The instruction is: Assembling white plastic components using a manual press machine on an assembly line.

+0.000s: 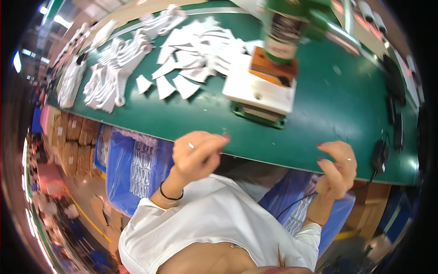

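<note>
My left hand (196,153) hovers at the front edge of the green table, left of the press. Its fingers are loosely curled, with the index finger reaching right and nothing visible in it. To the right, my right hand (338,168) is raised over the same edge, thumb and index finger apart, holding nothing. Neither hand touches the green bench press (285,29), whose column stands over an orange-brown block (273,64) on a white base plate (258,91). I cannot make out any workpiece under the press.
Loose white curved pieces (200,50) are heaped left of the press, beside rows of longer white parts (109,75). Blue lined bins (121,171) holding grey-white parts stand below the table edge. A black cabled device (380,155) lies at the right.
</note>
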The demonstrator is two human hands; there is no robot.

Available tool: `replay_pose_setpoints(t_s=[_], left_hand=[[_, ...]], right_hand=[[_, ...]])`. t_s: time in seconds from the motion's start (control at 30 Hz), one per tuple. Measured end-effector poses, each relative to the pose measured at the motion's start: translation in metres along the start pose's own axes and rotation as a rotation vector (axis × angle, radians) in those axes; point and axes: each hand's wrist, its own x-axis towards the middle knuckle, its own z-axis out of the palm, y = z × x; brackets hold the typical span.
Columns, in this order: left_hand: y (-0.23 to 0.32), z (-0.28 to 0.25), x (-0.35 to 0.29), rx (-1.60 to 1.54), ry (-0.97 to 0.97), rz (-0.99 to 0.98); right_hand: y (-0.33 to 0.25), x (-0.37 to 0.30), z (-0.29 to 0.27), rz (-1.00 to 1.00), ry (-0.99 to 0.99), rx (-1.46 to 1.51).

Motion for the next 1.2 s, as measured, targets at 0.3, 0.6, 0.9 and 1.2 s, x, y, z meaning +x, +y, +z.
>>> replay_pose_setpoints(t_s=[0.3, 0.6, 0.9, 1.2], left_hand=[[-0.086, -0.117, 0.012, 0.549, -0.037, -0.419], [-0.165, -0.158, 0.01, 0.577, -0.191, -0.459], [-0.255, -0.177, 0.062, 0.766, -0.449, -0.172], [-0.337, -0.142, 0.066, 0.97, -0.366, -0.031]], right_hand=[[-0.036, 0.087, 0.098, -0.162, -0.56, 0.176], [-0.061, 0.116, 0.223, -0.057, -0.67, -0.195], [-0.061, 0.098, 0.249, 0.142, -0.66, -0.26], [-0.068, 0.115, 0.22, 0.218, -0.605, -0.215]])
